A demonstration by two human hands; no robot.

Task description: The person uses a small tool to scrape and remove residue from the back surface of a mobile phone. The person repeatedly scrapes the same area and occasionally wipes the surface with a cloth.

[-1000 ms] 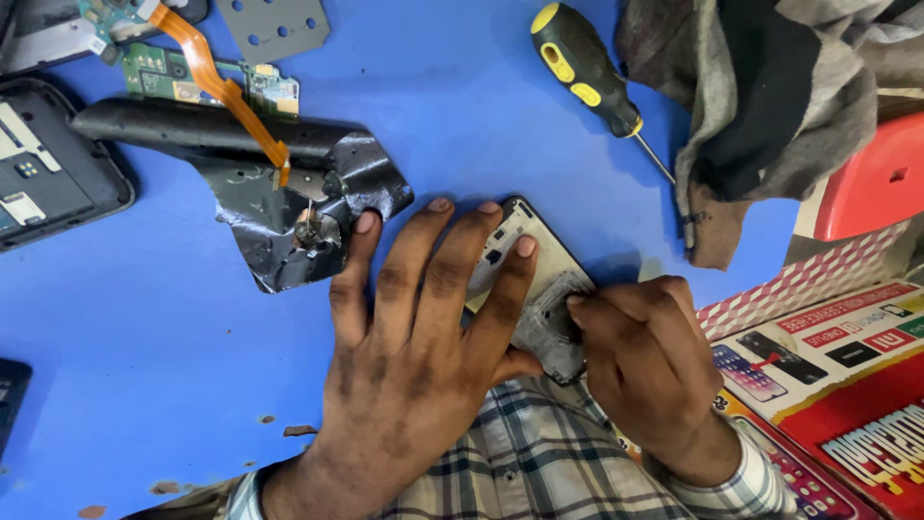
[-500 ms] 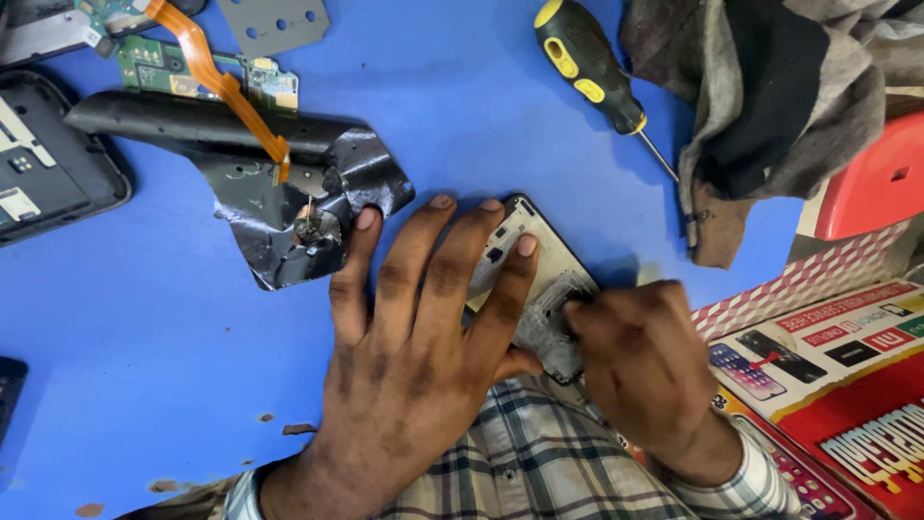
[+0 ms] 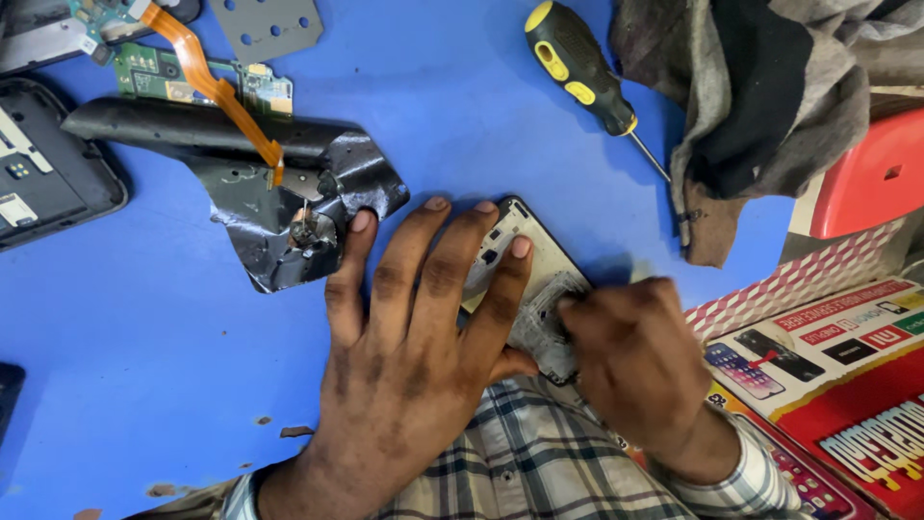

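Observation:
My left hand lies flat with fingers spread, pressing an opened phone body down on the blue table. My right hand is curled at the phone's lower right end, its fingertips on a grey inner part; what it pinches is hidden under the fingers. The phone sits at the table's near edge, mostly covered by both hands.
A crumpled black foil sheet with an orange flex cable lies left of my hand. A green circuit board, a grey metal plate, a dark phone shell, a yellow-black screwdriver, a grey cloth and a printed box surround.
My right hand has shifted slightly and curled tighter over the phone's lower end. My left hand stays pressed on the phone.

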